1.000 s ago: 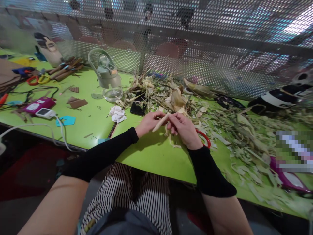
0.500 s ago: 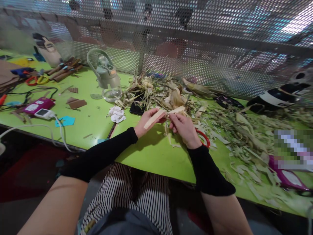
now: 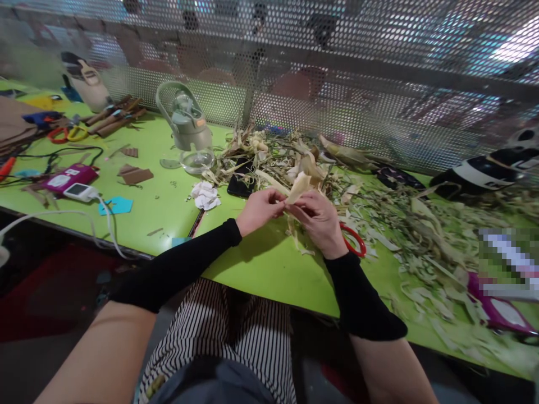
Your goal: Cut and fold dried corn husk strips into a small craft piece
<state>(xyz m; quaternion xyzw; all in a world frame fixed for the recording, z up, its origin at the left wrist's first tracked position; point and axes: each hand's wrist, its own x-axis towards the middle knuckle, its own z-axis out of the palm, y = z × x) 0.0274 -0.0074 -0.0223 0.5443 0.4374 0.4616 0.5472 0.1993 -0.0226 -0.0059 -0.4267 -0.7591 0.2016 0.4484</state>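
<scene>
Both my hands meet above the green table, pinching one pale dried corn husk strip. My left hand grips its near end with closed fingers. My right hand is closed on it from the right, and the strip's wide end sticks up between them. Just behind them lies a heap of dried husks and stalks. Red-handled scissors rest on the table by my right wrist.
A small grey desk fan stands at the back left, a black phone and crumpled white paper beside it. Cables, a pink device, cardboard bits and tools lie far left. Husk scraps cover the right side. A perforated metal screen runs behind.
The husk strip, held flat and pointing lower left, has been turned up so its wide end stands between my hands. Both hands stayed in place, close together.
</scene>
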